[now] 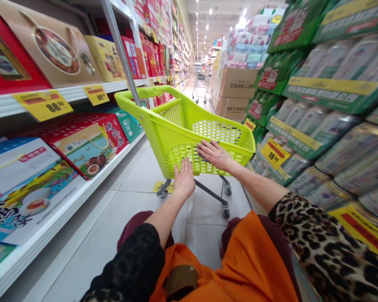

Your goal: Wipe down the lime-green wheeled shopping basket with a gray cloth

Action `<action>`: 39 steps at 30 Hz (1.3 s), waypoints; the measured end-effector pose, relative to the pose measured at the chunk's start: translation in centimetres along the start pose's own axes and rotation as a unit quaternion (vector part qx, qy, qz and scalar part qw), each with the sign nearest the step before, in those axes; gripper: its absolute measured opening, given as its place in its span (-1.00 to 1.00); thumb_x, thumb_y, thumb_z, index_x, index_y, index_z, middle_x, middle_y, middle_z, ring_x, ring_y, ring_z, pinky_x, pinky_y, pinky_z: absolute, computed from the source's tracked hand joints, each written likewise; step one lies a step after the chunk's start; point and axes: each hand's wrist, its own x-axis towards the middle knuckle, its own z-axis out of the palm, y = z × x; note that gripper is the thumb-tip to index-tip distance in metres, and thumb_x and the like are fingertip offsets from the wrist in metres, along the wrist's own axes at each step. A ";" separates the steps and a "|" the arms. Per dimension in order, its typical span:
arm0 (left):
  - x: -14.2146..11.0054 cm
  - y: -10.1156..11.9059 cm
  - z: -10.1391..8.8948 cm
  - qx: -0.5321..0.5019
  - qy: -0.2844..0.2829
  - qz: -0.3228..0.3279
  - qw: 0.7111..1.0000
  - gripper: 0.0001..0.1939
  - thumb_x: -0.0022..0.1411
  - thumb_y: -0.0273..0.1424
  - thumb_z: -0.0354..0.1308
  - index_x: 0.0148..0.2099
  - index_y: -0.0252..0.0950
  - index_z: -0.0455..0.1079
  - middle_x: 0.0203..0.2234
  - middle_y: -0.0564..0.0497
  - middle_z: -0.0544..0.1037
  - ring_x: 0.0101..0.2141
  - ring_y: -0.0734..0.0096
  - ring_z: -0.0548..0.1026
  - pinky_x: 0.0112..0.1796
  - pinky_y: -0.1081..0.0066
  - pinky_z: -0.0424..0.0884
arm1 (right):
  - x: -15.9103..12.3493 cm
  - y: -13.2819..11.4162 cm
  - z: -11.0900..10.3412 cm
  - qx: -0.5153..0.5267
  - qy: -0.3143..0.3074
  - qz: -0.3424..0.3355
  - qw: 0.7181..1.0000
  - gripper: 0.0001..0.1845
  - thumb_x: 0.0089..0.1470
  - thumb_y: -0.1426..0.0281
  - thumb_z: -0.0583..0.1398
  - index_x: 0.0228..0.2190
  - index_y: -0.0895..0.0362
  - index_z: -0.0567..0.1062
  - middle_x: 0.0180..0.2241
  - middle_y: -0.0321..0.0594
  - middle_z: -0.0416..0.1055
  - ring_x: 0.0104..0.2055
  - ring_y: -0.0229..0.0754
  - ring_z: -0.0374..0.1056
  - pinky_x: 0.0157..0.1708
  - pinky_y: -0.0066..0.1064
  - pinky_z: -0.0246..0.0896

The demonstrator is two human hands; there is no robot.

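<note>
A lime-green plastic shopping cart with perforated sides stands sideways before me on dark metal legs and casters. Against its near side rests my right hand, fingers stretched out and flat. Something dark shows around those fingers; whether it is a loose thing or part of the cart I cannot tell. Lower and to the left, my left hand has its fingers extended upward at the same side panel, palm hidden from view. No object shows in the left hand. The cart's basket looks bare where its inside can be seen.
Shelves of boxed goods run along the left, close to the cart handle. Stacked drink-can packs rise on the right. Farther back are wet-wipes cartons and another cart. Pale floor tiles lie beneath.
</note>
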 end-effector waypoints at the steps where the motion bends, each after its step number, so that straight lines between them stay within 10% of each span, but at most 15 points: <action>1: -0.2 -0.3 0.1 0.000 -0.002 0.000 1.000 -0.33 0.11 -0.55 -0.17 0.29 -0.50 -0.12 0.29 -0.17 -0.14 0.27 0.18 -0.17 0.19 -0.04 -0.18 | -0.5 -0.5 0.7 0.003 -0.007 -0.012 1.000 -0.56 0.16 0.57 -0.01 0.08 0.23 0.27 0.14 -0.03 0.21 0.24 -0.01 -0.01 0.16 -0.04 -0.03; 8: -1.0 -1.2 0.7 -0.003 -0.008 0.010 1.000 -0.33 0.12 -0.53 -0.17 0.29 -0.51 -0.13 0.29 -0.19 -0.14 0.27 0.16 -0.18 0.19 -0.04 -0.17 | -3.6 -3.8 3.9 0.018 -0.060 -0.053 0.997 -0.61 0.10 0.57 0.06 0.00 0.27 0.35 0.07 -0.01 0.30 0.18 0.00 0.12 0.10 -0.05 0.07; 19: 0.9 -3.6 -0.8 -0.003 0.049 -0.050 0.998 -0.30 0.10 -0.48 -0.12 0.29 -0.52 -0.12 0.29 -0.19 -0.15 0.27 0.15 -0.17 0.19 -0.04 -0.16 | 6.2 -0.9 1.0 0.000 0.015 -0.005 1.000 -0.51 0.15 0.57 -0.02 0.12 0.20 0.21 0.19 -0.06 0.12 0.27 0.00 -0.09 0.19 0.02 -0.15; 30: -0.9 -4.8 0.3 -0.003 0.017 -0.037 0.999 -0.29 0.10 -0.45 -0.10 0.29 -0.52 -0.13 0.29 -0.21 -0.14 0.27 0.17 -0.18 0.19 -0.02 -0.18 | 1.4 -5.2 5.1 0.015 -0.057 -0.084 0.995 -0.60 0.11 0.56 0.05 0.01 0.26 0.36 0.08 -0.01 0.29 0.17 0.02 0.14 0.10 -0.06 0.06; 39: 0.4 -6.3 0.0 0.000 0.037 -0.071 0.997 -0.28 0.08 -0.45 -0.09 0.29 -0.52 -0.12 0.29 -0.20 -0.13 0.27 0.16 -0.18 0.19 -0.01 -0.17 | 9.8 -2.3 2.0 0.001 0.023 -0.005 1.000 -0.51 0.14 0.56 -0.01 0.12 0.23 0.22 0.20 -0.01 0.09 0.27 0.02 -0.09 0.19 0.01 -0.15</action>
